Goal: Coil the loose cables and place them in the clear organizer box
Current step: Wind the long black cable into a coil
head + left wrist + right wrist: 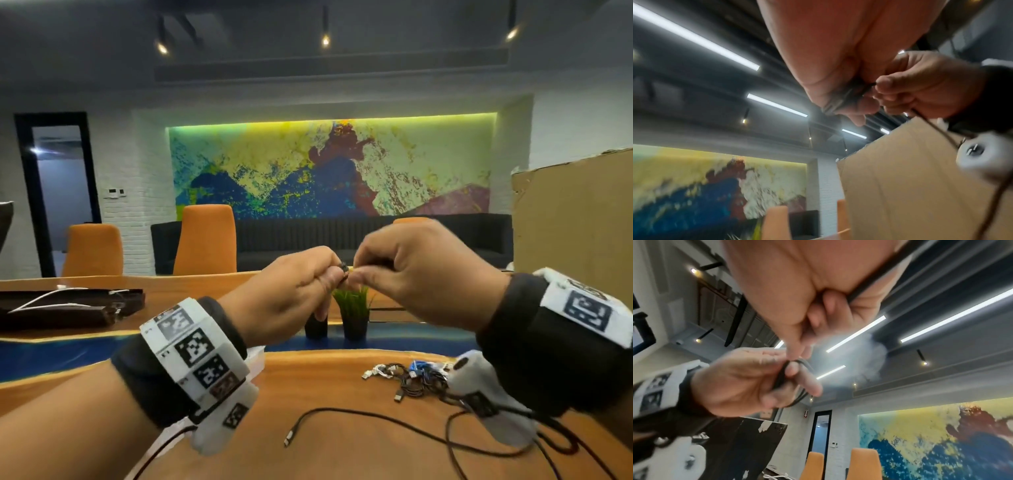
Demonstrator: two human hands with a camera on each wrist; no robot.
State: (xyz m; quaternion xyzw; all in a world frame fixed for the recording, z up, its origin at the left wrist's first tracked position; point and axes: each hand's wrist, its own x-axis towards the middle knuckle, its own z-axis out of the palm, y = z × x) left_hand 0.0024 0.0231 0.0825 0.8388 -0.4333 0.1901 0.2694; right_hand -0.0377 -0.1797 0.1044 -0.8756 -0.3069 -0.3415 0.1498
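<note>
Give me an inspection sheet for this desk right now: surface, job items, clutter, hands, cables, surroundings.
Surface: wooden table with a blue strip across it.
Job's things: black cable looped at the left fingers; clear organizer box not clearly seen.
Clutter: tangled cable pile; two small plant pots; dark tray holding white cables.
Grippers: left hand and right hand raised together, both pinching the black cable.
Cables: one loose black cable trails over the table.
Surroundings: cardboard box, orange chairs, dark sofa, colourful mural.

mural (pixel 329 168) hanging on back wall | black sofa (pixel 342 240) sitting below mural | orange chairs (pixel 205 240) standing before mural | cardboard box (pixel 575 219) standing right of mural
</note>
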